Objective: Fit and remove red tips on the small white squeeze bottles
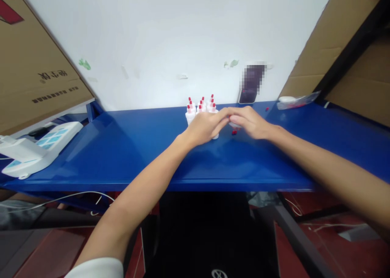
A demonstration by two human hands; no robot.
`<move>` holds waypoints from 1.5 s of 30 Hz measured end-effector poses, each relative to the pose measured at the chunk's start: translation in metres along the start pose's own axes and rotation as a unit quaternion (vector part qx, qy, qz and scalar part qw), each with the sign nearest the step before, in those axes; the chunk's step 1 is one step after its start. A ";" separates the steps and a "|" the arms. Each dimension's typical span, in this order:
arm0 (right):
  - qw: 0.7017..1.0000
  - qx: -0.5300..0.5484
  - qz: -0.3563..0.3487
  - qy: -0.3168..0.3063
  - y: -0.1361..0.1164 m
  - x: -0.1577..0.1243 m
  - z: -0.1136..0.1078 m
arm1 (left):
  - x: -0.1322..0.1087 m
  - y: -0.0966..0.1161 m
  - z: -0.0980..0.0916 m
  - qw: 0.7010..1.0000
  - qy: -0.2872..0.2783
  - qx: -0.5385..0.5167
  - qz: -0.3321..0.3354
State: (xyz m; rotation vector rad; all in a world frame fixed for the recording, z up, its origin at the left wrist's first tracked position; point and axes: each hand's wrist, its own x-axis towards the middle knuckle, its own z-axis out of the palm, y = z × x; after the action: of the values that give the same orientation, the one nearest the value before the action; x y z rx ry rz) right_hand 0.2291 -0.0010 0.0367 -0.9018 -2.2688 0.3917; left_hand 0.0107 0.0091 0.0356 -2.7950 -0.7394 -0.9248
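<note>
Several white squeeze bottles [190,116] with pointed red-tipped nozzles stand upright in a cluster on the blue table. My left hand [204,127] is in front of the cluster and hides part of it, its fingers bent and reaching right to meet my other hand. My right hand [250,122] is closed, fingertips against the left ones. Beneath its fingers shows a small whitish piece with a bit of red; its kind is unclear. What the left fingers hold, if anything, is hidden. Small red caps [234,132] lie on the table just below the hands.
A phone [251,85] leans on the white wall, its screen blurred. A clear plastic bag [297,101] lies at the back right, with another red cap [267,108] near it. A white device with blue keys [56,137] sits at the left. Cardboard [36,66] stands on both sides.
</note>
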 end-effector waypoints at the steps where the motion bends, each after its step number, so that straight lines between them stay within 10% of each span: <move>1: 1.000 -0.001 0.008 0.003 0.002 0.001 -0.001 | 0.000 -0.003 -0.005 1.000 0.013 -0.003 -0.005; 12: 0.965 -0.179 0.178 0.066 0.039 0.008 -0.007 | -0.005 -0.016 -0.029 0.999 -0.009 -0.023 -0.038; 28: 0.979 -0.121 0.158 0.051 0.031 0.007 -0.004 | -0.002 -0.015 -0.028 0.993 -0.114 -0.029 -0.023; 45: 0.955 -0.120 0.171 0.210 0.023 0.008 -0.004 | 0.005 -0.011 -0.005 0.998 0.044 -0.037 0.019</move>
State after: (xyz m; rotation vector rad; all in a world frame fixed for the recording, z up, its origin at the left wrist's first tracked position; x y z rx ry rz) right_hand 0.2390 0.0209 0.0321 -1.3693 -1.7929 0.0569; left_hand 0.0058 0.0195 0.0422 -2.7997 -0.6497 -1.0818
